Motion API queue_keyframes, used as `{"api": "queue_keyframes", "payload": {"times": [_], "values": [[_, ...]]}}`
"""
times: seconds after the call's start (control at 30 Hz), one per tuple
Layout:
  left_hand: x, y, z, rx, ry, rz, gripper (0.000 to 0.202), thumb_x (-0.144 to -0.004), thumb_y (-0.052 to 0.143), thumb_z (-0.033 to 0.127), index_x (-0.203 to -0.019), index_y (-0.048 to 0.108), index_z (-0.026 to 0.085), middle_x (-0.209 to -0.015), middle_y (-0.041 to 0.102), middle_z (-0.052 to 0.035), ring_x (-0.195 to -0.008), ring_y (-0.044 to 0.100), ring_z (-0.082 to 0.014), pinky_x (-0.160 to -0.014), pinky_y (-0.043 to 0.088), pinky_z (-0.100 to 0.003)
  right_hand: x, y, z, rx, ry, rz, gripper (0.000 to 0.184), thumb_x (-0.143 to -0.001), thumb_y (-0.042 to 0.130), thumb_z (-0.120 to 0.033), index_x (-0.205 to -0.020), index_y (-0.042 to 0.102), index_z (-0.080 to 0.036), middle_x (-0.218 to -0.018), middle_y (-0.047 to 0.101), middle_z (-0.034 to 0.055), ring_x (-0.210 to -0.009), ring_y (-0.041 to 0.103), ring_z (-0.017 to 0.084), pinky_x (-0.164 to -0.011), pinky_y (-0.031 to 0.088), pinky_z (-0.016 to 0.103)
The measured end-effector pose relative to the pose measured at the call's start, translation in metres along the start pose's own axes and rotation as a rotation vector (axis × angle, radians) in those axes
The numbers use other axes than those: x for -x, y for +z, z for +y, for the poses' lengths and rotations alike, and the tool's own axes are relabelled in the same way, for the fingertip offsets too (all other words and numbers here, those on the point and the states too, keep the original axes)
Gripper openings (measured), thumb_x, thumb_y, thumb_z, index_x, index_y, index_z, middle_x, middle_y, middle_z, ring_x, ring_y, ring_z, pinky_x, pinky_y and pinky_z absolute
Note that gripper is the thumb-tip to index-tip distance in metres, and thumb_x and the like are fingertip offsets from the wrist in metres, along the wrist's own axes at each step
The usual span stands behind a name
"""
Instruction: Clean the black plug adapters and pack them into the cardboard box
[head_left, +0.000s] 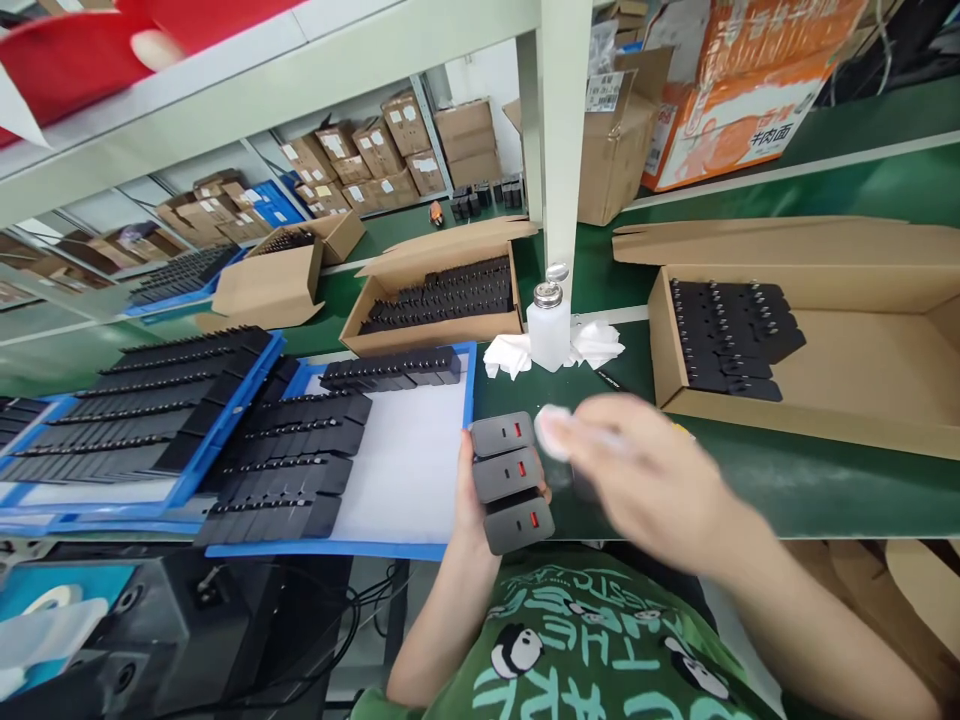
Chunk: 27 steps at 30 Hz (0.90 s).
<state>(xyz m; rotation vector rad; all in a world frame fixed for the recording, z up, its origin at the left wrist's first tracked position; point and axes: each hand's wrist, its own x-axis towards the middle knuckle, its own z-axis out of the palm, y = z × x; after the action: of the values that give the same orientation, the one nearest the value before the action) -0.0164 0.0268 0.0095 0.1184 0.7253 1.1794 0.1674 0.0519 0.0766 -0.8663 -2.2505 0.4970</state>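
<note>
My left hand is closed around three black USB chargers stacked in a row, their port faces turned up. Each face shows a small slot and a red USB port. Just to the right, my right hand is smeared by motion but pinches a white wipe close to the top charger; whether they touch I cannot tell. Beyond the hands stands a white pump bottle with a metal top, between crumpled white tissues.
At left, a blue-edged tray holds rows of black chargers, with another loaded tray beside it. An open carton at right is partly filled with chargers; another carton stands behind. A white post rises behind the bottle.
</note>
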Motion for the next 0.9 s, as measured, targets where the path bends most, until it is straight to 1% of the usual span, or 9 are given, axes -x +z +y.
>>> {"api": "queue_keyframes", "payload": {"times": [0.1, 0.2, 0.3, 0.37, 0.43, 0.53, 0.63, 0.77, 0.9], "values": [[-0.001, 0.002, -0.001, 0.005, 0.029, 0.024, 0.055, -0.086, 0.062, 0.067, -0.092, 0.071, 0.013, -0.078, 0.070, -0.0063, -0.063, 0.064, -0.0161, -0.062, 0.053, -0.027, 0.008, 0.012, -0.007, 0.106, -0.151, 0.031, 0.033, -0.105, 0.035, -0.020, -0.114, 0.066, -0.016, -0.093, 0.070, 0.0074, -0.077, 0.060, 0.019, -0.072, 0.050, 0.031], [-0.001, 0.003, -0.001, -0.008, 0.040, 0.014, 0.059, -0.086, 0.060, 0.069, -0.093, 0.071, 0.012, -0.071, 0.067, -0.0056, -0.055, 0.059, -0.0151, -0.055, 0.050, -0.028, 0.017, 0.019, -0.006, 0.250, -0.164, 0.184, 0.035, -0.102, 0.035, -0.009, -0.119, 0.065, -0.015, -0.096, 0.070, 0.0106, -0.079, 0.061, 0.021, -0.071, 0.050, 0.033], [-0.002, 0.006, 0.000, -0.009, 0.040, 0.020, 0.062, -0.086, 0.058, 0.072, -0.094, 0.071, 0.012, -0.070, 0.066, -0.0062, -0.055, 0.059, -0.0160, -0.052, 0.048, -0.027, 0.027, 0.027, -0.007, 0.159, -0.274, 0.195, 0.032, -0.101, 0.039, -0.012, -0.117, 0.066, -0.018, -0.095, 0.071, 0.0072, -0.079, 0.063, 0.018, -0.076, 0.054, 0.031], [-0.004, 0.009, 0.001, -0.001, 0.044, 0.028, 0.061, -0.085, 0.059, 0.072, -0.092, 0.070, 0.013, -0.070, 0.066, -0.0060, -0.056, 0.060, -0.0162, -0.053, 0.049, -0.027, 0.033, 0.033, -0.008, 0.124, -0.373, 0.175, 0.033, -0.101, 0.037, -0.012, -0.116, 0.066, -0.014, -0.093, 0.073, 0.0073, -0.080, 0.064, 0.017, -0.078, 0.055, 0.029], [-0.007, 0.011, 0.000, 0.010, 0.044, 0.031, 0.058, -0.085, 0.061, 0.071, -0.090, 0.068, 0.014, -0.070, 0.066, -0.0055, -0.055, 0.061, -0.0162, -0.052, 0.049, -0.027, 0.038, 0.035, -0.007, 0.186, -0.356, 0.230, 0.034, -0.099, 0.038, -0.008, -0.122, 0.063, -0.009, -0.096, 0.074, 0.0109, -0.084, 0.066, 0.020, -0.077, 0.056, 0.032], [-0.011, 0.014, -0.001, 0.022, 0.023, 0.025, 0.056, -0.084, 0.064, 0.069, -0.087, 0.067, 0.013, -0.069, 0.067, -0.0062, -0.054, 0.062, -0.0165, -0.051, 0.050, -0.027, 0.039, 0.033, -0.008, 0.281, -0.297, 0.281, 0.037, -0.096, 0.044, -0.007, -0.127, 0.063, -0.012, -0.101, 0.074, 0.0122, -0.090, 0.066, 0.023, -0.075, 0.056, 0.036], [-0.012, 0.016, -0.001, 0.019, 0.007, 0.017, 0.059, -0.083, 0.064, 0.070, -0.084, 0.067, 0.011, -0.068, 0.066, -0.0075, -0.054, 0.062, -0.0168, -0.050, 0.050, -0.028, 0.038, 0.033, -0.008, 0.270, -0.423, 0.254, 0.034, -0.096, 0.043, -0.009, -0.117, 0.070, -0.013, -0.098, 0.075, 0.0090, -0.088, 0.064, 0.021, -0.077, 0.056, 0.034], [-0.009, 0.014, 0.005, 0.001, 0.066, 0.016, 0.057, -0.080, 0.067, 0.069, -0.086, 0.068, 0.012, -0.067, 0.066, -0.0059, -0.055, 0.061, -0.0162, -0.051, 0.048, -0.026, 0.031, 0.028, 0.031, 0.419, -0.320, 0.340, 0.035, -0.091, 0.051, -0.002, -0.117, 0.068, -0.017, -0.096, 0.074, 0.0087, -0.084, 0.060, 0.021, -0.074, 0.052, 0.035], [-0.005, 0.010, 0.010, -0.052, 0.151, 0.063, 0.059, -0.070, 0.076, 0.068, -0.088, 0.070, 0.012, -0.069, 0.067, -0.0063, -0.057, 0.062, -0.0174, -0.054, 0.050, -0.029, 0.026, 0.010, 0.079, 0.502, -0.115, 0.130, 0.034, -0.089, 0.043, 0.000, -0.106, 0.065, -0.019, -0.105, 0.072, 0.0121, -0.100, 0.067, 0.027, -0.081, 0.057, 0.043]]}}
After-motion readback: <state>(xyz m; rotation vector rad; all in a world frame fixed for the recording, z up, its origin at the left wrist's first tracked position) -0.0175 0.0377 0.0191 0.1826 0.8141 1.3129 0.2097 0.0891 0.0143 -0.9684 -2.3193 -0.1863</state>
